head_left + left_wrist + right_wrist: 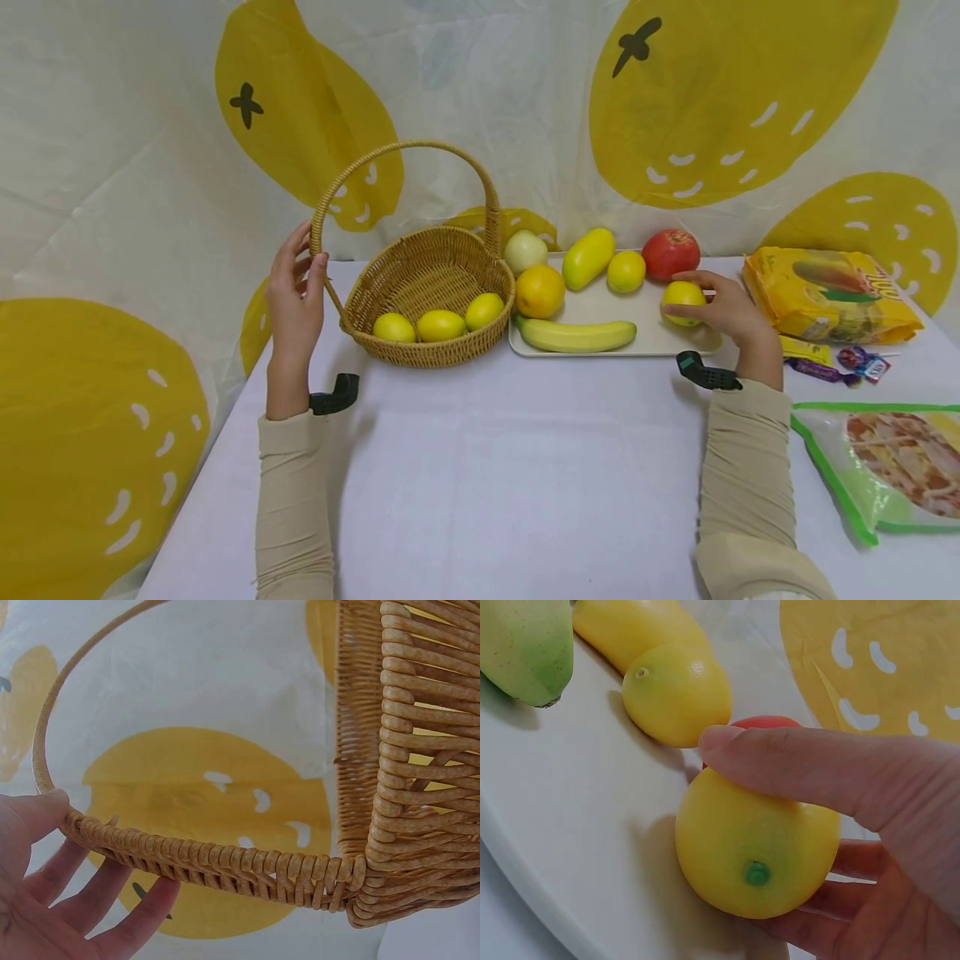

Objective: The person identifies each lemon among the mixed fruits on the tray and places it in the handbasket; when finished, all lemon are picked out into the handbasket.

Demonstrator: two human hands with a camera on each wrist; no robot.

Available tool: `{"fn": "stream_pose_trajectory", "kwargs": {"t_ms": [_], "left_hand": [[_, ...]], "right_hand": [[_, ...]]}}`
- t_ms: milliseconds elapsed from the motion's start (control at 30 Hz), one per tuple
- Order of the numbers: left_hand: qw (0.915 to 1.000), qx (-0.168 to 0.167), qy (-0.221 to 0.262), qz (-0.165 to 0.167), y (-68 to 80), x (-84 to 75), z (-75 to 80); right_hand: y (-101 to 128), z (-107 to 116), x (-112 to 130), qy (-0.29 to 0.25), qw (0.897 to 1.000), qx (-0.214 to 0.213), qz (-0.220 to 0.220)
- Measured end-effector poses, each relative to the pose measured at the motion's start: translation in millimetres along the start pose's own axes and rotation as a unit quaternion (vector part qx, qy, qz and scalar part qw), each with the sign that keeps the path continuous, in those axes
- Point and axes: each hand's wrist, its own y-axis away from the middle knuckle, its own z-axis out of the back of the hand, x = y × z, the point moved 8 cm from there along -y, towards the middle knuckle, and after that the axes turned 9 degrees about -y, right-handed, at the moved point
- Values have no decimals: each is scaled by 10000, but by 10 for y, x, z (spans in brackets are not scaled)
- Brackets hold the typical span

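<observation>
My left hand (294,287) holds the handle (318,218) of a wicker basket at its left side. In the left wrist view the thumb lies on the near side of the woven handle (202,859) and the fingers behind it. Three lemons (441,325) lie along the front inside the basket (420,354). Over the right end of a white tray (577,312), my right hand (723,310) grips a lemon (682,302). Seen from the right wrist, the thumb is across the top of this lemon (754,847), its green stem end showing, and the fingers curl beneath.
On the tray are a banana (577,335), an orange (540,292), a mango (588,258) and another lemon (626,272). A pale round fruit (526,252) and a red fruit (671,254) sit at its back. Rightward lie a yellow snack bag (832,292), candies (825,367) and a green-edged food package (892,467).
</observation>
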Motion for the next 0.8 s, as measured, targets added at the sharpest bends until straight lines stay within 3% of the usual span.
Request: {"fn": "stream_pose_trajectory", "kwargs": {"t_ms": [200,467,633,800], "left_hand": [[10000,-2,-28,-53,6,0,4],[10000,1,-11,-64,4,-4,5],[10000,39,-6,-69,7,-4,7],[9999,57,16,-109,6,1,5]], "right_hand": [[-19,3,44,-8,9997,-109,211],[21,-23,342,-390,9935,-460,961],[16,-168,613,-828,9808,-471,1701],[67,-316,934,-1393,9578,-372,2486]]}}
